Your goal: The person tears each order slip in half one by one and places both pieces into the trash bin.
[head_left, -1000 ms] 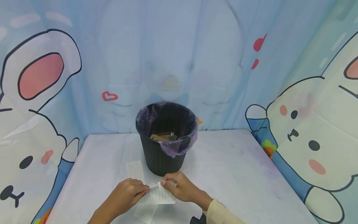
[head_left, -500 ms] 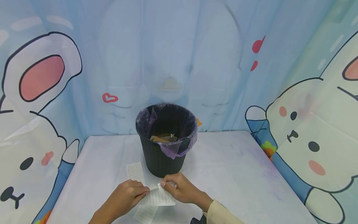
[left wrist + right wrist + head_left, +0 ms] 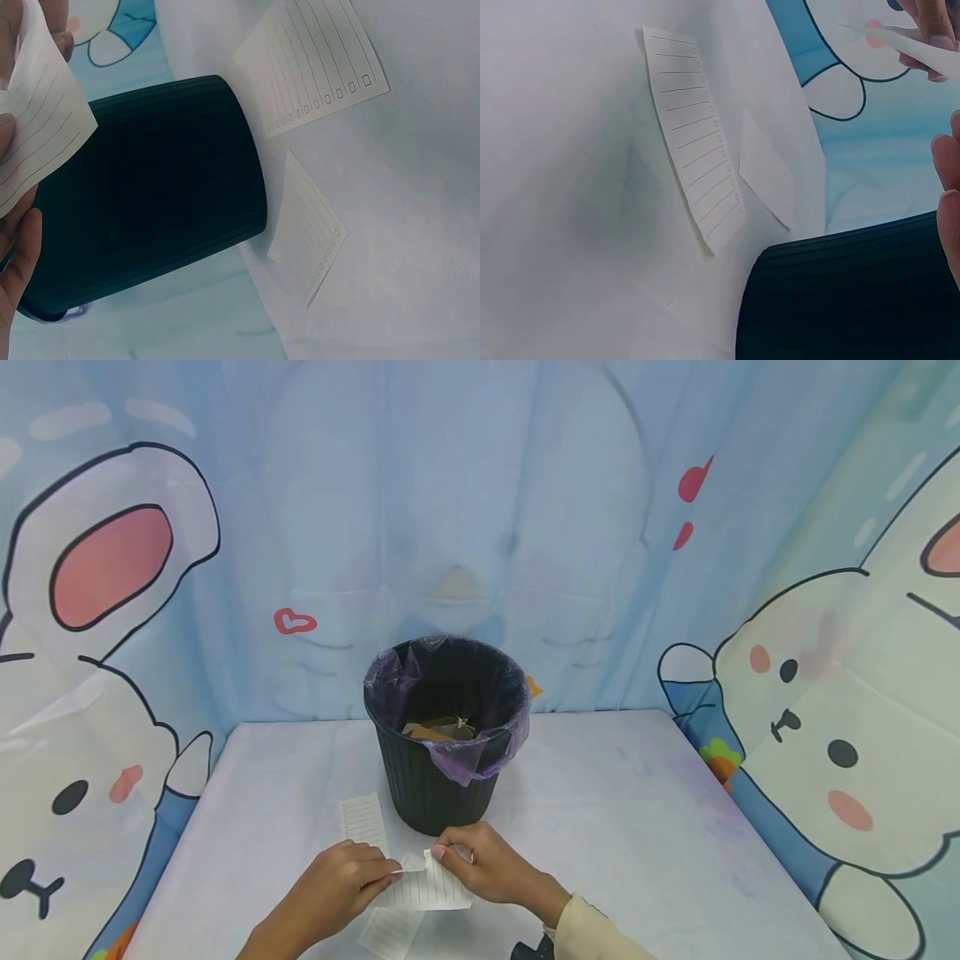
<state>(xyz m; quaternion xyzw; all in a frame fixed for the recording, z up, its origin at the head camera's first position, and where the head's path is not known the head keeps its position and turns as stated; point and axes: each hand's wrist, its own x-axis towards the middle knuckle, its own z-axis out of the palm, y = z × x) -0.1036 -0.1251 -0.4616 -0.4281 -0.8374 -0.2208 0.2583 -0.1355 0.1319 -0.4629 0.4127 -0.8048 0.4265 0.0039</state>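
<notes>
In the head view, a piece of white lined paper (image 3: 431,893) is held up in front of the bin, a notch showing in its top edge between the hands. My left hand (image 3: 345,881) pinches its left part between thumb and fingers. At the right part, my right hand (image 3: 483,864) grips near the notch, thumb on the near face. The left wrist view shows the held paper (image 3: 49,127) bent. Two other lined paper pieces lie on the table: one strip (image 3: 363,821) left of the bin, another piece (image 3: 392,931) below the hands.
A black ribbed bin (image 3: 438,793) with a purple liner (image 3: 468,756) stands just beyond the hands, brown and pale scraps (image 3: 438,727) inside. The white-covered table (image 3: 600,827) ends at a printed blue curtain (image 3: 465,510). A black device (image 3: 532,948) sits by the right cuff.
Both hands stay nearly in place. At the top edge of the held paper, the part by the left hand has tilted, and the notch between the hands shows more plainly.
</notes>
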